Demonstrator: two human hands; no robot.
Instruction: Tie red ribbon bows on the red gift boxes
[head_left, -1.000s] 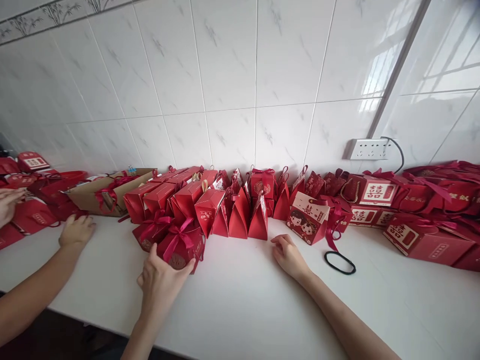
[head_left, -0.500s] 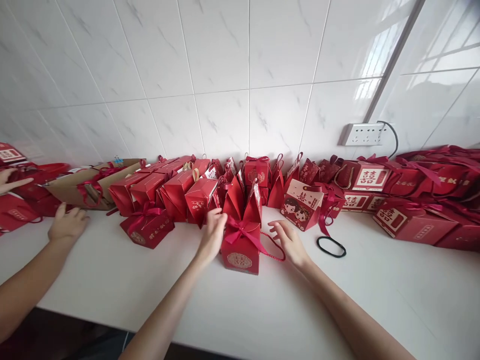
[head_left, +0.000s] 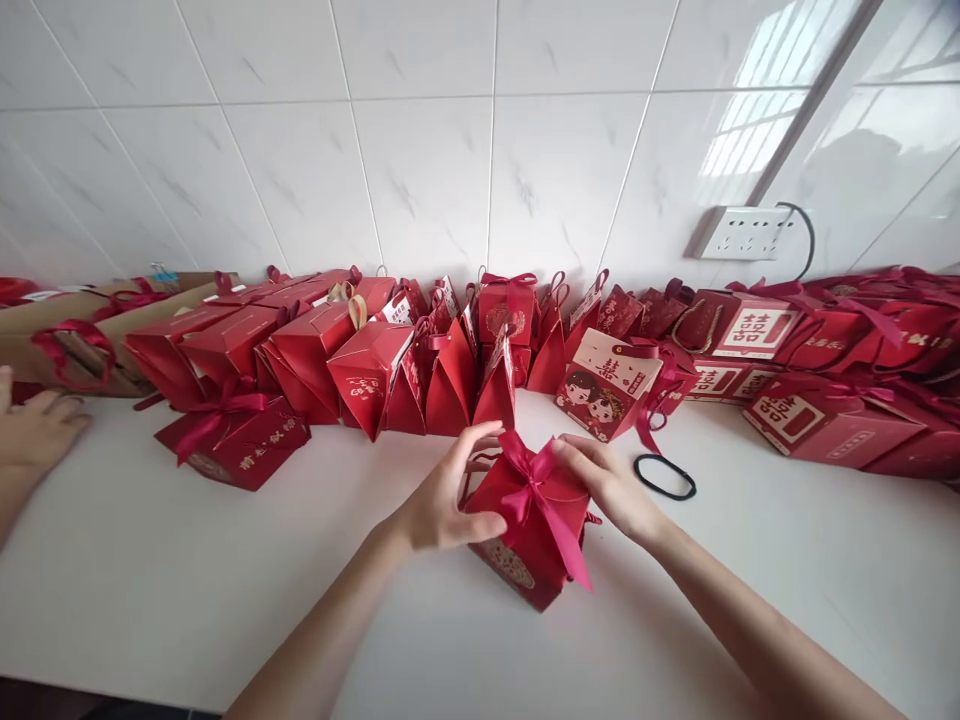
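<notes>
While the red box sits between both hands at the white table, left hand curved wide around its side, right hand narrowed at the bow, pinch unclear, light even pressure should best keep the bow uncrushed.

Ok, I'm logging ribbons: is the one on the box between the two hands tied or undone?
Tied: the pink ribbon is knotted into a bow atop the red box, a tail hanging down its side.

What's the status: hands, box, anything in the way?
Left hand cupped at the red box, right hand at its bow. Box angled, bow tied. Black loop on table near right hand, not touching box.
</notes>
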